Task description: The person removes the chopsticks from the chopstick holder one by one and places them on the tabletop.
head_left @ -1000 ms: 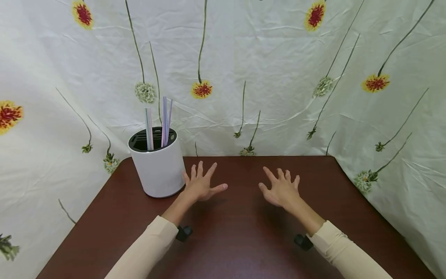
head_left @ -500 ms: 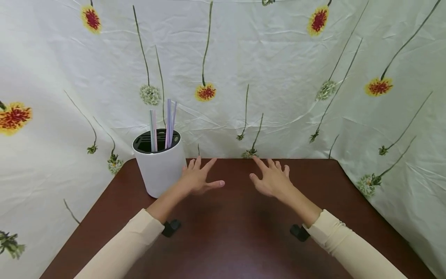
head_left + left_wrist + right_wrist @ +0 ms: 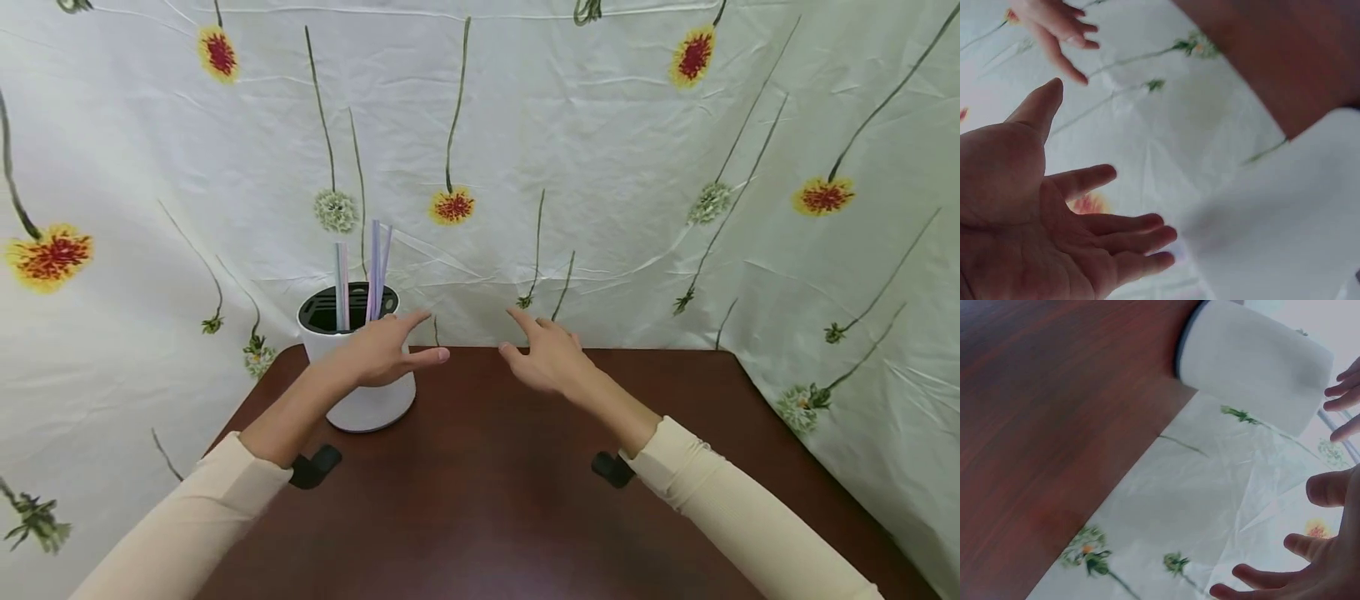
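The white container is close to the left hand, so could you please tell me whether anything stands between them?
Nothing visible does: in the left wrist view, no other object shows between the left hand and the white container. Whether they touch, I cannot tell.

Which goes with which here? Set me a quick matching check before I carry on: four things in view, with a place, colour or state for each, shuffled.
Things:
1. Container
2. Thin sticks
3. Left hand
4. Table

Places, colours, states:
A. Outstretched, holding nothing
B. Dark reddish brown
C. Standing on end, upper parts sticking out of a holder
D. White-sided, at the back left of the tabletop

Right pairs: 1-D, 2-C, 3-A, 4-B
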Motion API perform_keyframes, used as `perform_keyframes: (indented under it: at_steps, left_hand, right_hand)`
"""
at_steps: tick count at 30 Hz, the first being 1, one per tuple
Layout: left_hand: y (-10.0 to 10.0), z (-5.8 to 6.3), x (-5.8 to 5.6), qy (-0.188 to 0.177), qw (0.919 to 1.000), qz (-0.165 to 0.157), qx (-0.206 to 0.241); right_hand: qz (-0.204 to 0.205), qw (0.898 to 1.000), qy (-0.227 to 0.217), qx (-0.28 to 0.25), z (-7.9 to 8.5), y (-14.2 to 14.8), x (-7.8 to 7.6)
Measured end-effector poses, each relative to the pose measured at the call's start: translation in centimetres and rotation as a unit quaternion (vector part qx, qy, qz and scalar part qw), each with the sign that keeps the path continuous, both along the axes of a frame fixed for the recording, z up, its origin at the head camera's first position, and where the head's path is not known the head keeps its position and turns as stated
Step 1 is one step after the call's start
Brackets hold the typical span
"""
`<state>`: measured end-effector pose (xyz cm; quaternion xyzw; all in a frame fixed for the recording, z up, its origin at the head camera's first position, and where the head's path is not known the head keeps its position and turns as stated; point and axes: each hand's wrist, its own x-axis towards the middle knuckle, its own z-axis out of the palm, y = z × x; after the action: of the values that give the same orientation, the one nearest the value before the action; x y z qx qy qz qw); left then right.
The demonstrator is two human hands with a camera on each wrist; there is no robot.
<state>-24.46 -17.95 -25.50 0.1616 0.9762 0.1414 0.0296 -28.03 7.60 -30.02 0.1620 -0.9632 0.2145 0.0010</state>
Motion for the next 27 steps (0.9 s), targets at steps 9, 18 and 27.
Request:
perform_keyframes:
  at_steps: [9,18,27]
  left_hand:
    - [-6.4,3.9,-0.1,0.001,0.9991,0.035,-0.024]
    - [-13.1,3.2,-1.9,-0.048,0.99,0.131,0.021]
    - [-16.5,-0.2,-3.4,-0.09,0.9499,0.229,0.193]
  right_hand:
    - [0.032,0.995,-0.017,-0.095,1.9,-3.6,-1.5]
    - [0.006,0.978,-0.049,-0.202,2.1,-8.5,-3.2]
    - [-0.041,0.941,-0.094,-0.323,1.7,-13.0,-4.0]
